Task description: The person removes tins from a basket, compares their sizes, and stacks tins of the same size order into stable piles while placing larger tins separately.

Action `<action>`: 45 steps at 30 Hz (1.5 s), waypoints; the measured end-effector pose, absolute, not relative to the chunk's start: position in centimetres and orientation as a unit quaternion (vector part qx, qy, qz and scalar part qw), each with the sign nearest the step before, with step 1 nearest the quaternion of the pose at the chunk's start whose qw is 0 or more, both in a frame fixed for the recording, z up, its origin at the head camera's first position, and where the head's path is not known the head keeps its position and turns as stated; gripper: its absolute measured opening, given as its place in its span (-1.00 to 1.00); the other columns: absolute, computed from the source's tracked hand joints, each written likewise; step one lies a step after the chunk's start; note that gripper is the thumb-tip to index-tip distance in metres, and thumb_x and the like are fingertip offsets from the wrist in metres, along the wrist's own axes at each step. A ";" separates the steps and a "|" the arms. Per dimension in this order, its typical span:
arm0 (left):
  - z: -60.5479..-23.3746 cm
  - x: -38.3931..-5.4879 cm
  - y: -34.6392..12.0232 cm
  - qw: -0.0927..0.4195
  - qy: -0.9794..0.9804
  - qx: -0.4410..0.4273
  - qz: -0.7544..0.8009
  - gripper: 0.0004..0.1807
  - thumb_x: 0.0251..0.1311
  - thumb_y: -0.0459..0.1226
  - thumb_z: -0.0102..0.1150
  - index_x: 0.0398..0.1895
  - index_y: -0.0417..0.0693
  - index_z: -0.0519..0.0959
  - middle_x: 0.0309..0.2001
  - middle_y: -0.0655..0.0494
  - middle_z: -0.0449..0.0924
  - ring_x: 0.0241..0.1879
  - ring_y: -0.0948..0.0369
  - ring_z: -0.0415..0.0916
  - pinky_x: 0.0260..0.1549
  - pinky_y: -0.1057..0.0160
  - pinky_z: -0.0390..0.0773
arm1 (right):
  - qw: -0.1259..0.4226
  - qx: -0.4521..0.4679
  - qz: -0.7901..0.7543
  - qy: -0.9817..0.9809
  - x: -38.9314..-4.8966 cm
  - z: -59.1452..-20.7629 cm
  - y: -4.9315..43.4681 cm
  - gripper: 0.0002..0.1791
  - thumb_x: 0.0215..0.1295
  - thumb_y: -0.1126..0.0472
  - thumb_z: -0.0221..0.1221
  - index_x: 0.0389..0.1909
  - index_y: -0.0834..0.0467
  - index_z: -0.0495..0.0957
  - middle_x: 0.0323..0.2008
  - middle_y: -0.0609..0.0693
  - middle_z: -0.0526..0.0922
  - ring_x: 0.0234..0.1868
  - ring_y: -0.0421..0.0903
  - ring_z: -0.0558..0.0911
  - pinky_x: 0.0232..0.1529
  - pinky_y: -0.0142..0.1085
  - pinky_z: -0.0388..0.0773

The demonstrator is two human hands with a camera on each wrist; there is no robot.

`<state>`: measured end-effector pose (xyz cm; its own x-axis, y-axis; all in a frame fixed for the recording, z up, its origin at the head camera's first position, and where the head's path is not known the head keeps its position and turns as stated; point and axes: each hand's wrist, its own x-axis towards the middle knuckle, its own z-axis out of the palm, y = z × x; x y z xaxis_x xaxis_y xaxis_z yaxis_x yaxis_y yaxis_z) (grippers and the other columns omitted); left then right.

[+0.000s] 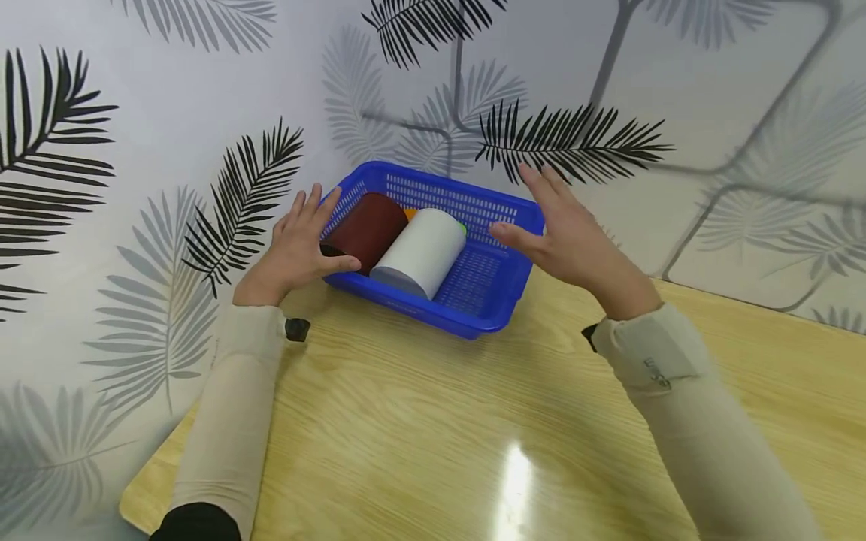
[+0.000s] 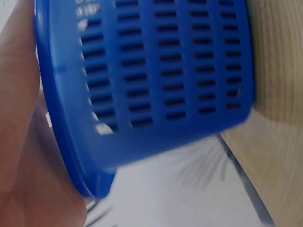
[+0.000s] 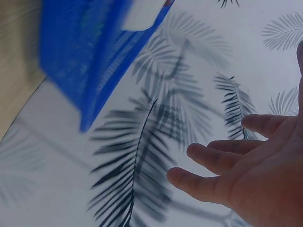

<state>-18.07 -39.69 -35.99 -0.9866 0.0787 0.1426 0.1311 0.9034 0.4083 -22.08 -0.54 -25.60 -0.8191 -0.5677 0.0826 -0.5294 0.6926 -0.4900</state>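
A blue plastic basket [image 1: 473, 324] with slotted walls stands on the table near the wall. Inside it lie a dark brown cylinder [image 1: 368, 229] and a white cylinder [image 1: 422, 248], side by side in its left part. My left hand [image 1: 298, 244], fingers spread, is at the basket's left end, its thumb over the front rim; the left wrist view shows it right beside the rim [image 2: 57, 109]. Over the right end hovers my right hand [image 1: 564, 233], fingers extended and nothing in it. The right wrist view has this hand [image 3: 255, 175] apart from the basket [image 3: 71, 61].
Small orange [image 1: 410, 214] and green [image 1: 463, 228] bits show behind the white cylinder, mostly hidden. The wooden table [image 1: 406, 421] ends at a corner on the lower left. A leaf-patterned wall [image 1: 419, 98] rises right behind the basket.
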 end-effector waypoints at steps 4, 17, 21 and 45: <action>-36.1 -17.7 -40.8 0.030 -0.968 -0.026 -0.249 0.27 0.09 0.37 0.27 0.64 0.36 -0.37 0.62 0.10 -0.56 0.57 0.00 -0.57 0.34 -0.44 -0.26 | 0.049 -0.304 -0.274 0.911 -23.8 -25.0 -4.3 0.03 0.40 -0.41 0.01 0.66 -0.06 -0.26 0.62 0.04 -0.29 0.59 0.06 -0.26 0.47 0.19 -0.20; -36.9 -17.5 -41.8 -0.003 -0.946 0.002 -0.324 0.23 0.09 0.41 0.23 0.64 0.43 -0.33 0.62 0.13 -0.55 0.56 -0.19 -0.38 0.32 -0.44 -0.08 | 0.111 -0.244 -0.308 0.913 -29.3 -28.6 -11.0 -0.03 0.46 -0.34 -0.02 0.64 0.10 -0.14 0.59 0.15 -0.03 0.57 0.15 -0.05 0.48 0.07 0.00; -36.8 -17.5 -41.8 -0.002 -0.946 0.004 -0.323 0.22 0.09 0.41 0.21 0.64 0.43 -0.34 0.62 0.13 -0.54 0.55 -0.20 -0.37 0.31 -0.46 -0.08 | 0.116 -0.228 -0.308 0.916 -29.8 -29.4 -11.9 -0.04 0.48 -0.32 -0.01 0.64 0.13 -0.11 0.57 0.21 -0.01 0.56 0.16 -0.02 0.47 0.06 0.02; -36.4 -17.5 -41.4 -0.024 -0.948 0.009 -0.318 0.23 0.13 0.40 0.19 0.64 0.37 -0.39 0.62 0.04 -0.51 0.55 -0.24 -0.37 0.31 -0.46 -0.11 | 0.225 -0.181 -0.215 0.933 -28.5 -31.0 -11.7 0.00 0.45 -0.34 -0.02 0.50 0.43 0.06 0.37 0.35 0.32 0.29 0.19 0.40 0.32 -0.03 0.34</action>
<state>-17.52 -41.43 -36.39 -0.9987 -0.0007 -0.0517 -0.0317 0.7973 0.6028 -28.47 -11.72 -31.03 -0.8337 -0.4336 -0.3421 -0.2403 0.8425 -0.4821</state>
